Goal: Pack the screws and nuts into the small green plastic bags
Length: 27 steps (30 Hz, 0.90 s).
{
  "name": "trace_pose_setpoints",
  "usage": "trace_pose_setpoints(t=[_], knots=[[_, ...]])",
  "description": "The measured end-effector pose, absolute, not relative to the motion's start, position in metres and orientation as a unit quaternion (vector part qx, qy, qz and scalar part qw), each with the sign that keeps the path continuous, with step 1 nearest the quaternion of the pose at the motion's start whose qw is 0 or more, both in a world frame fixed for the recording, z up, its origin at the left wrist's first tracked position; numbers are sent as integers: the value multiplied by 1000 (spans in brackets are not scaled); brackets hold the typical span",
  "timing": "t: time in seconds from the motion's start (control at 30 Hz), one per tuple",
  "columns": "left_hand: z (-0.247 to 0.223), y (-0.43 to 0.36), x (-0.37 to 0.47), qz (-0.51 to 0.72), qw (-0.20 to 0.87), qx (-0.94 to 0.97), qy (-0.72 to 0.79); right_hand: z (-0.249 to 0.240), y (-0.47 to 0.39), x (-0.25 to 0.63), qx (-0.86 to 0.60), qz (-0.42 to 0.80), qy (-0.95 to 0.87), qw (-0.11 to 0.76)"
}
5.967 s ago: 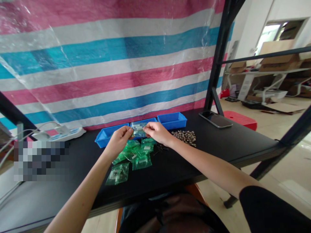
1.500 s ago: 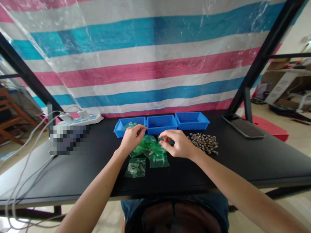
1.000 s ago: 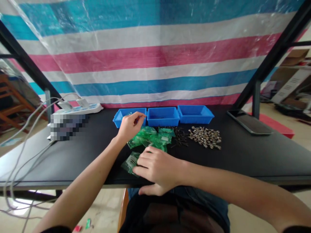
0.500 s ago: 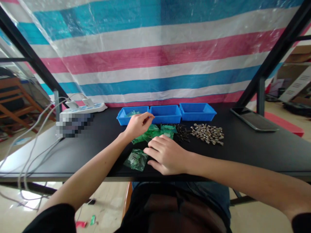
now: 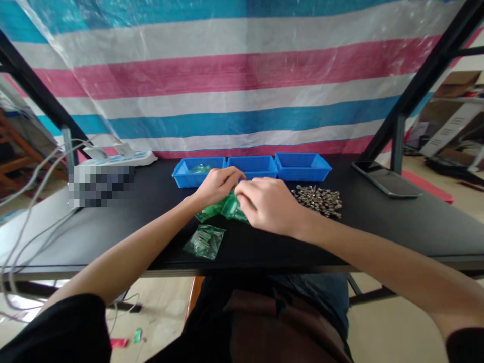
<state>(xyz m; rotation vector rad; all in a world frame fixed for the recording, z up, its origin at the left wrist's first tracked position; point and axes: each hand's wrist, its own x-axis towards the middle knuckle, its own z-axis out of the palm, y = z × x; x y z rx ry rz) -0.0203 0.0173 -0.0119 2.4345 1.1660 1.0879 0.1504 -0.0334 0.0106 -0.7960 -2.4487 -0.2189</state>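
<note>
My left hand (image 5: 219,186) is closed, its fingers pinched just in front of the blue trays, over a pile of green plastic bags (image 5: 232,207). Beside it, my right hand (image 5: 268,204) is closed too, its fingertips close to the left ones. Whatever lies between the fingertips is too small or hidden to make out. A clear bag with small parts (image 5: 205,241) lies on the black table nearer the front edge. To the right of my right hand is a heap of small metal pieces (image 5: 319,200).
Three blue trays stand in a row: left (image 5: 181,176), middle (image 5: 251,165) and right (image 5: 302,174). The left one holds clear plastic. A phone (image 5: 389,180) lies at the right; a white power strip (image 5: 139,159) with cables is at the left.
My right hand has moved up and away from the front clear bag to meet my left hand, and its fingers have closed. The view has shifted slightly.
</note>
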Motion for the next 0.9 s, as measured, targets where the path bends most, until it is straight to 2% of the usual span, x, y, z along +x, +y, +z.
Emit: trace_pose_setpoints(t=[0.13, 0.23, 0.33, 0.43, 0.57, 0.67, 0.8, 0.9], knots=[[-5, 16, -22, 449, 320, 735, 396, 29, 1, 148, -334, 78, -859, 379], [-1, 16, -22, 431, 417, 705, 378, 22, 24, 150, -331, 166, -813, 450], [0, 14, -20, 395, 410, 720, 397, 8, 34, 154, -344, 221, -778, 477], [-2, 11, -18, 413, 385, 715, 413, -5, 29, 153, -348, 303, -743, 485], [-5, 10, -18, 435, 345, 712, 431, -17, 20, 144, -341, 385, -725, 458], [-1, 10, -25, 385, 270, 760, 449, -19, 17, 143, -346, 334, -746, 461], [13, 1, -41, 208, 63, 860, 462, -13, 15, 152, -361, 140, -814, 434], [18, -14, -47, 87, 84, 901, 417, -12, 15, 159, -358, 27, -859, 364]])
